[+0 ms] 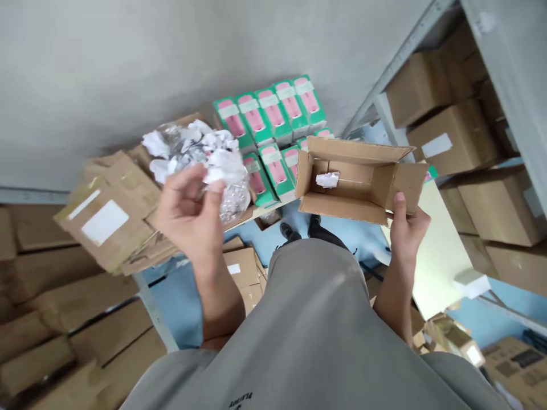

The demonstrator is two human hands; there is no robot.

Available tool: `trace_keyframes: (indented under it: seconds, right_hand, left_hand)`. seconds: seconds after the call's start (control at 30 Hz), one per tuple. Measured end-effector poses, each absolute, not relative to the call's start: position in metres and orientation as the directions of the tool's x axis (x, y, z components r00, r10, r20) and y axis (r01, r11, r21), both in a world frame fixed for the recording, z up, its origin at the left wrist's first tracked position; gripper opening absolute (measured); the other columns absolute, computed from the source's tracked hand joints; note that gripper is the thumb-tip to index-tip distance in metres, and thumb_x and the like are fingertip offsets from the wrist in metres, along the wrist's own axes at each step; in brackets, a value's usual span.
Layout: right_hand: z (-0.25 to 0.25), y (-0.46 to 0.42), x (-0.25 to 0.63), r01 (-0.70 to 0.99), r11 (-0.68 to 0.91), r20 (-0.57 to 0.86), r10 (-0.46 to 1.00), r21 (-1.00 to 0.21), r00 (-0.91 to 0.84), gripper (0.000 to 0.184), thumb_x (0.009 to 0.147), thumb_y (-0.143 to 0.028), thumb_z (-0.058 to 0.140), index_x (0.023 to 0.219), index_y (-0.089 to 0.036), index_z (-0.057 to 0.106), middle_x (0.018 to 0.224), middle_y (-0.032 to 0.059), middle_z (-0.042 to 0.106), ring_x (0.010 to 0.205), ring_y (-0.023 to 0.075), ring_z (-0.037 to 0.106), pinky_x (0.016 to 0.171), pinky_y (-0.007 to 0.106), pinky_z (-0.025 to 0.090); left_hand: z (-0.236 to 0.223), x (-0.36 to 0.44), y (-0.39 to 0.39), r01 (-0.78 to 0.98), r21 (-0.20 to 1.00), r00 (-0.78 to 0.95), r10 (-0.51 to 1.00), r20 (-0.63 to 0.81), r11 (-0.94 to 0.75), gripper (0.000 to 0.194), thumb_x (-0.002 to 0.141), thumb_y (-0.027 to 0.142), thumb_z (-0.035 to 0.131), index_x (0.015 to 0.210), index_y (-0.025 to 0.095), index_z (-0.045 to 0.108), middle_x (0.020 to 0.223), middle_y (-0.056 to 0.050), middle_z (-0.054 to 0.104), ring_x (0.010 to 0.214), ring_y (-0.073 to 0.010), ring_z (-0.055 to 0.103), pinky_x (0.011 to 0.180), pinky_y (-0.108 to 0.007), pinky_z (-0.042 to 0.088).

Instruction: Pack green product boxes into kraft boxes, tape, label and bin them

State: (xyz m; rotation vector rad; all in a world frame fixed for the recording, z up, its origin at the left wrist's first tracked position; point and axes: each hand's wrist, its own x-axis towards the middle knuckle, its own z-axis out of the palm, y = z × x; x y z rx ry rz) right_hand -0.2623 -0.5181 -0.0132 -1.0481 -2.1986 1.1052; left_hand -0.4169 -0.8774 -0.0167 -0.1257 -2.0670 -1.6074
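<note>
My left hand (pixel 188 213) is closed on a crumpled clear plastic bag (pixel 233 191) with bits of white paper in it, held up over a pile of more white paper and plastic scraps (pixel 183 142). My right hand (pixel 405 225) grips the right end of a small open cardboard box (pixel 354 179), thumb on its flap. Inside the box lies one scrap of white paper (pixel 327 179). The box is held at chest height, tilted toward me.
Green-and-pink product boxes (pixel 273 117) stand in rows on a shelf ahead. Flattened cartons (pixel 111 213) lie piled at left. Metal shelving (pixel 465 131) with brown cartons rises on the right. More cartons sit on the blue floor around my feet (pixel 303 230).
</note>
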Motion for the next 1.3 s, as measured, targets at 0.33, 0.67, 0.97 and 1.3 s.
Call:
trace_keyframes:
  seconds: [0.33,0.67,0.97,1.3]
  right_hand:
    - [-0.038,-0.478,-0.154,0.522,0.105,-0.040,0.965,-0.846,-0.259,0.067,0.099,-0.085,0.065,0.080,-0.021,0.070,0.073,0.0039,0.071,0.074,0.0238,0.074,0.066,0.037,0.067]
    - [-0.128,-0.329,-0.041,0.444,-0.169,-0.179,0.984,-0.880,0.019,0.072,0.091,-0.091,0.066,0.074,-0.021,0.066,0.070,0.0050,0.069,0.073,0.0252,0.072,0.066,0.038,0.067]
    - [-0.207,-0.234,-0.004,0.200,-0.436,-0.435,0.899,-0.877,0.053,0.076,0.073,-0.096,0.076,0.076,-0.021,0.063,0.074,0.0032,0.069,0.082,0.0233,0.072,0.083,0.045,0.074]
    - [-0.242,-0.215,0.013,0.182,-0.542,-0.541,0.839,-0.821,0.055,0.079,0.069,-0.095,0.077,0.093,-0.021,0.069,0.087,0.0038,0.076,0.095,0.0246,0.074,0.092,0.047,0.069]
  left_hand:
    - [-0.026,-0.350,-0.624,0.499,0.853,-0.537,0.718,0.444,-0.154,0.029,0.116,0.035,0.066,0.143,0.028,0.073,0.136,-0.007,0.078,0.123,-0.0196,0.080,0.111,-0.036,0.069]
    - [-0.140,-0.327,-0.430,0.333,0.927,-0.622,0.779,0.079,0.172,0.042,0.102,0.035,0.075,0.141,0.021,0.072,0.138,-0.015,0.080,0.116,-0.0292,0.083,0.102,-0.045,0.070]
    - [-0.212,-0.298,-0.287,0.137,0.897,-0.478,0.821,-0.312,0.421,0.034,0.092,0.027,0.072,0.124,0.018,0.076,0.128,-0.014,0.084,0.106,-0.0272,0.084,0.096,-0.040,0.069]
    - [-0.225,-0.323,-0.227,0.326,0.717,-0.632,0.706,-0.320,0.616,0.047,0.096,0.038,0.079,0.135,0.013,0.067,0.153,-0.025,0.069,0.156,-0.0363,0.055,0.136,-0.056,0.036]
